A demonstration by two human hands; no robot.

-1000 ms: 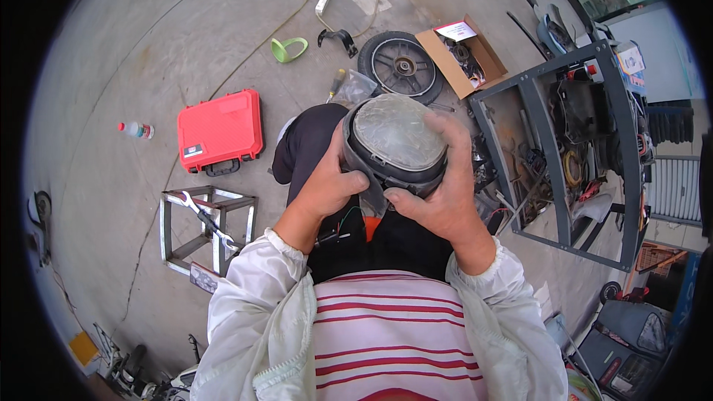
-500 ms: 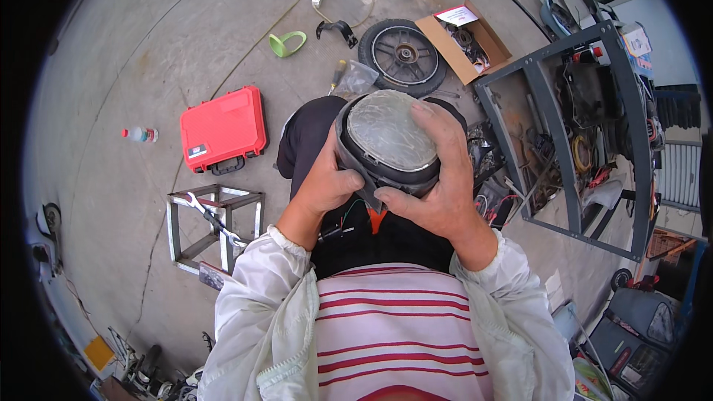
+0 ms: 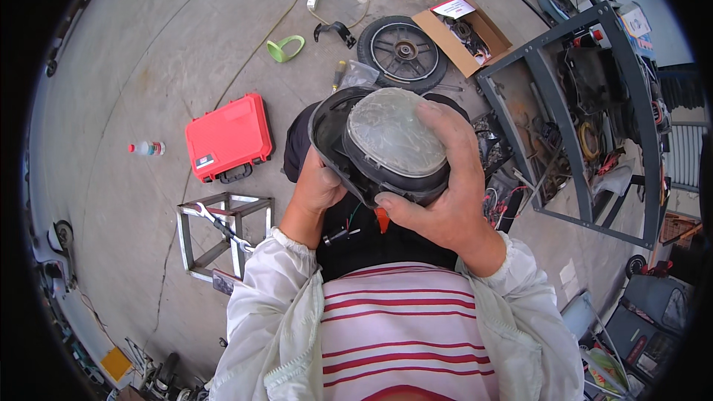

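Note:
Over my lap I hold a round headlight point(image 3: 394, 134) with a dusty, scratched clear lens and a black rim. My right hand point(image 3: 460, 197) grips it, fingers over the lens edge and thumb on the lower rim. On the other side, my left hand point(image 3: 319, 187) is closed around the edge of a black curved headlight housing point(image 3: 324, 132). A gap shows between the housing and the headlight at the left, while they still meet at the right. Below them, an orange piece point(image 3: 382, 219) and thin wires show against my dark trousers. The back of the headlight is hidden.
A red case point(image 3: 229, 137), a bottle point(image 3: 147, 148) and a metal frame with a wrench point(image 3: 223, 230) are at the left. Ahead lie a wheel point(image 3: 405, 52), a green ring-shaped part point(image 3: 285, 48) and a cardboard box point(image 3: 475, 44). A grey metal rack point(image 3: 546, 96) stands at the right.
The headlight has come away from the housing on the left side, opening a gap. My left hand has moved left with the housing; my right hand has shifted slightly right with the headlight.

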